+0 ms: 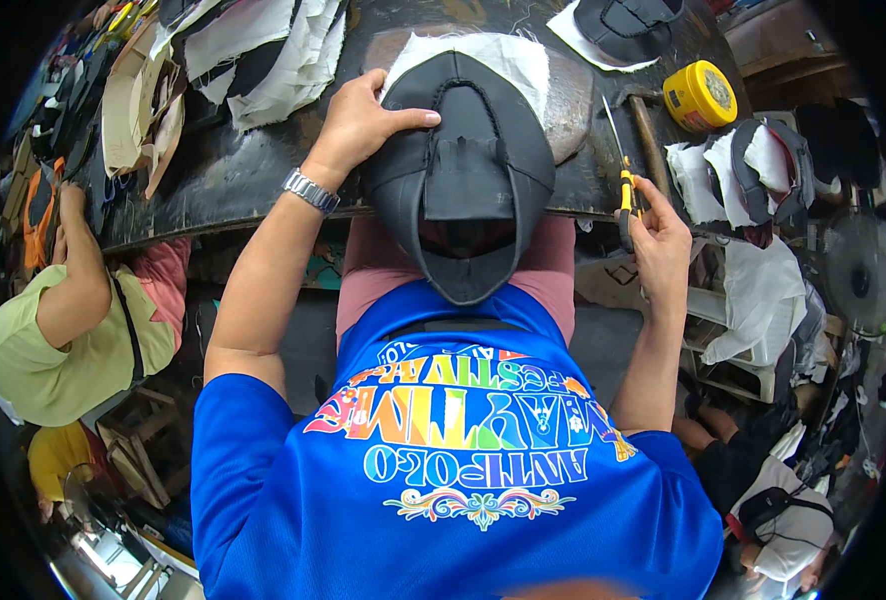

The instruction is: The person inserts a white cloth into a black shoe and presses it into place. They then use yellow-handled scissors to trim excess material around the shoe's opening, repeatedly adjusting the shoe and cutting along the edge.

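We have a black, leather-like shoe upper with a stitched front seam (473, 190) at the near edge of the dark, worn worktable (243, 165), its lower end hanging over our lap and a frayed white cloth piece (523, 65) beneath its far end. Our left hand (358, 115) lays its thumb across the upper's left side, fingers at the edge; we cannot tell whether they close underneath. Our right hand (658, 235) is wrapped round the handles of slim yellow-and-black scissors (625, 195) — blades pointing away, well apart from the upper. To work well, we should steady the upper with light, flat pressure, smooth the cloth — and angle the blade tips clear of thumb and stitching.
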The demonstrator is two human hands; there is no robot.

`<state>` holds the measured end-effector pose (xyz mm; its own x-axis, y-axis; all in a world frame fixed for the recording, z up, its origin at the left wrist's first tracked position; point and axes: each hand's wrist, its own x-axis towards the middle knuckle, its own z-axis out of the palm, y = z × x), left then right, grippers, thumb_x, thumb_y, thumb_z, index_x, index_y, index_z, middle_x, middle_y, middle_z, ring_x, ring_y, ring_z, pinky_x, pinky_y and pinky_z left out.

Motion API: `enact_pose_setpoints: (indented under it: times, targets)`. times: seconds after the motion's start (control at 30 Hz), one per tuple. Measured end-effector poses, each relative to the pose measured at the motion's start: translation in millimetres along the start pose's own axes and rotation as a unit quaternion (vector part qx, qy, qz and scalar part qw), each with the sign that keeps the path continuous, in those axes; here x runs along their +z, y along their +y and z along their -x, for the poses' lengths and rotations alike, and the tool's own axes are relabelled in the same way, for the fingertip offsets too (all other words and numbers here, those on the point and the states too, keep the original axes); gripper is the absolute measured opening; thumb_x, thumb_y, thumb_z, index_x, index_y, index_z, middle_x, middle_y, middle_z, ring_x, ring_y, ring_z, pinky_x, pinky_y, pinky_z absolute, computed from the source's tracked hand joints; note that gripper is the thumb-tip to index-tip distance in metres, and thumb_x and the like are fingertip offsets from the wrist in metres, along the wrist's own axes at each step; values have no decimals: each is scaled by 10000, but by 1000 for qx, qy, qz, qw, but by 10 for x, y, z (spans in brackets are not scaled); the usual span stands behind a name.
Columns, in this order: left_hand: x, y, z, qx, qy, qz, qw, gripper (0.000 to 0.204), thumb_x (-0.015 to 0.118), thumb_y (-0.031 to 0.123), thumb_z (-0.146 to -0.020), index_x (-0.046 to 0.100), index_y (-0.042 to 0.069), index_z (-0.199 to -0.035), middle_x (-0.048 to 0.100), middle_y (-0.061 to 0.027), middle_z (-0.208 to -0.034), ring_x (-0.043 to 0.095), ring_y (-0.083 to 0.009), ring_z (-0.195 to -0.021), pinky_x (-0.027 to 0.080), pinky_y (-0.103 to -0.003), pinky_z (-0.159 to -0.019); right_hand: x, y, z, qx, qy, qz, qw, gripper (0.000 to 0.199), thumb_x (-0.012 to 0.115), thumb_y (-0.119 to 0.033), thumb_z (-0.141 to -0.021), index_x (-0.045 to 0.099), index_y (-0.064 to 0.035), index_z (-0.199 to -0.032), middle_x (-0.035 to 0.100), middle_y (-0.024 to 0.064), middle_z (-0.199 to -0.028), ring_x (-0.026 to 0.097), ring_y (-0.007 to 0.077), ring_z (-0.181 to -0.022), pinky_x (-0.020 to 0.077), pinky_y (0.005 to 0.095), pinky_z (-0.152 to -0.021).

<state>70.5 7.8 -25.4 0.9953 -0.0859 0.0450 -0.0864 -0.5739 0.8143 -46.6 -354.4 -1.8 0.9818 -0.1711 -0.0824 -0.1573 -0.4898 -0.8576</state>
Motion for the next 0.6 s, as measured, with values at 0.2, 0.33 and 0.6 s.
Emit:
enact_pose_setpoints:
  times: [0.2,0.33,0.6]
  targets:
    - [29,25,42,-34,-23,58,997,538,916,325,-647,686,-39,-970,719,-134,-864,688,-193,-725,562,-308,-700,352,-400,-42,-164,-93,75,979,609,580,31,-864,513,-124,-1449,662,41,-938,558,76,-710,447,237,-636]
    - [-56,-20,47,-157,-114,261,946,525,882,269,-715,667,-34,-1086,724,-114,-946,714,-186,-770,596,-336,-746,487,-582,-216,-166,-143,258,941,490,560,-172,-863,599,-188,-1351,697,213,-977,659,414,-897,505,506,-820]
    - [-181,-32,260,-228,-212,577,755,439,730,287,-904,626,-12,-1209,709,-128,-1110,712,-189,-943,587,-335,-864,515,-631,-217,-175,-161,276,931,546,585,-122,-832,599,-228,-1367,630,223,-804,641,349,-707,496,414,-740]
